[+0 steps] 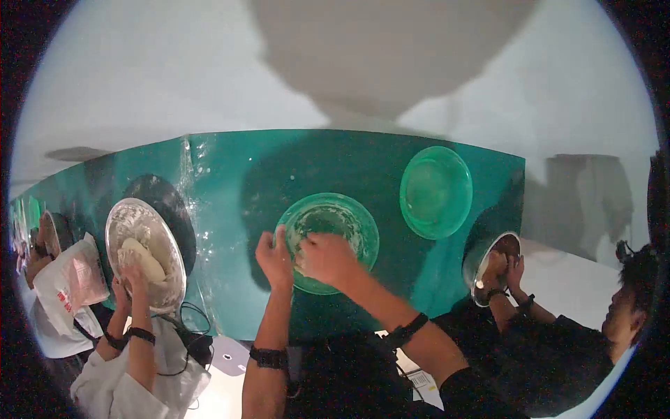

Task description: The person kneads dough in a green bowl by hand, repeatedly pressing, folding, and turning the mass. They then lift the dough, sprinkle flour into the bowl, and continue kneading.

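A see-through green bowl [370,241] stands on the table in front of me, its inside wall smeared with white floury dough bits [338,213]. My left hand [274,260] is at the bowl's left edge, fingers closed on the rim with the thumb side up. Reaching down into the bowl from the right, my right hand [328,258] is curled into a fist. Whatever lies under its fingers is hidden by the hand itself. Black bands circle both my wrists.
A second green bowl [436,192] stands farther back, right of mine. On the left, a person's hands work a dough lump [143,258] in a metal bowl [178,279]. On the right, another person's hands are in a metal bowl [476,269]. A white bag [52,290] is far left.
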Demonstrator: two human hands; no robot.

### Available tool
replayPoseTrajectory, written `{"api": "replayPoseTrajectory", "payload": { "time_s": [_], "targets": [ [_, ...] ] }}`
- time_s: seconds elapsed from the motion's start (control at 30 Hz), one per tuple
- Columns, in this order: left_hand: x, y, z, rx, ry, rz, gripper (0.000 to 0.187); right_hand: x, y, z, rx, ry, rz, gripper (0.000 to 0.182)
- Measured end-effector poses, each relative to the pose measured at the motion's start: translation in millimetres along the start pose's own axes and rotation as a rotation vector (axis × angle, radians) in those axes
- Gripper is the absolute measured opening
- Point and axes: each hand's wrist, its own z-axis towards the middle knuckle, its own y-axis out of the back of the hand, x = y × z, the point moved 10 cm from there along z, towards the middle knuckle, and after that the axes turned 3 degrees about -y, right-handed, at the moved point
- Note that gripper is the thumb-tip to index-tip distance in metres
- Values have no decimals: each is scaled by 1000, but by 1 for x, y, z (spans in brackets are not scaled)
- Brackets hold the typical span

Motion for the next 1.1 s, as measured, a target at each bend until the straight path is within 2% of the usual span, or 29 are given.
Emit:
{"api": "replayPoseTrajectory", "payload": {
  "time_s": [0.03,0.07,0.13,0.27,0.33,0.37,0.47,0.57,0.67,0.77,0.87,0.93,1.0,1.07,1.1],
  "targets": [
    [2,-2,0,4,24,-27,50,11,14,-10,-255,120,-36,41],
    [13,-2,0,4,128,-74,51,23,26,-25,-504,244,-67,42],
    [34,-1,0,5,328,-163,53,20,7,-21,-439,180,-35,46],
    [18,-7,5,30,201,-188,54,5,-25,-9,-434,113,-24,46],
    [-3,-9,6,-20,63,-160,51,7,-17,-5,-576,257,-52,42],
    [-5,-12,6,22,23,-88,49,9,-17,-6,-635,331,-58,40],
    [-18,-14,4,122,-75,102,43,-13,-12,16,-623,189,48,33],
    [-43,-20,4,128,-157,198,38,-28,6,15,-767,38,249,26],
    [-30,-8,6,65,-187,310,39,-29,4,11,-666,-102,255,23],
    [-39,-20,0,85,-204,336,41,3,32,-25,-548,270,158,20],
    [-49,-16,2,92,-285,353,43,-8,35,-63,-461,203,99,21],
    [-45,-15,0,75,-274,375,43,-4,26,-67,-253,96,-69,24],
    [-40,-19,0,116,-223,367,43,-2,17,-70,-264,54,-131,25],
    [-38,-24,-1,144,-186,329,44,-2,9,-68,-485,90,-97,26],
    [-39,-24,1,147,-175,301,44,1,14,-65,-502,87,-104,27]
  ]
}}
